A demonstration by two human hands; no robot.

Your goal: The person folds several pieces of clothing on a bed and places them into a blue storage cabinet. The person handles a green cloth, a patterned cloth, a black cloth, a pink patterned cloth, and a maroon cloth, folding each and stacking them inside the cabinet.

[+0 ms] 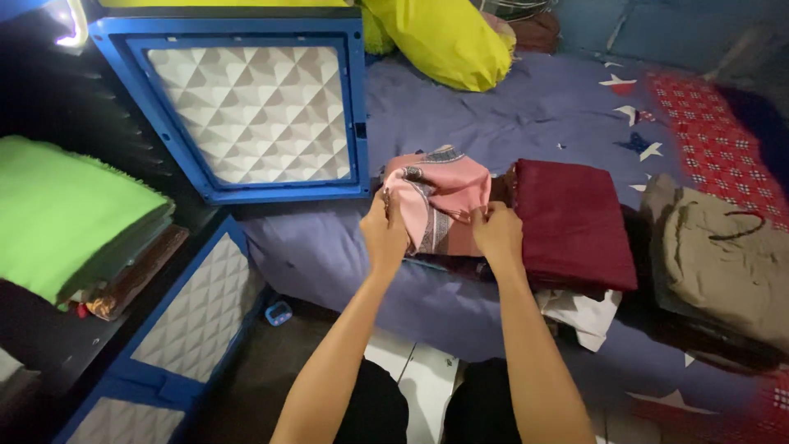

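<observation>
A pink patterned cloth (440, 197) lies bunched on the purple bedsheet (509, 115). My left hand (385, 230) pinches its left edge. At the cloth's lower right edge, my right hand (496, 232) grips the fabric. Just to the right of the pink cloth lies a folded dark red cloth (571, 222), touching it. A dark garment shows beneath both, at the bed's edge.
An olive-brown folded garment (723, 263) lies at the right. A yellow pillow (448, 41) rests at the bed's head. An open blue cabinet door (238, 107) with a white panel stands left; folded green cloth (66, 214) sits on a shelf. A white cloth (588, 312) hangs off the bed.
</observation>
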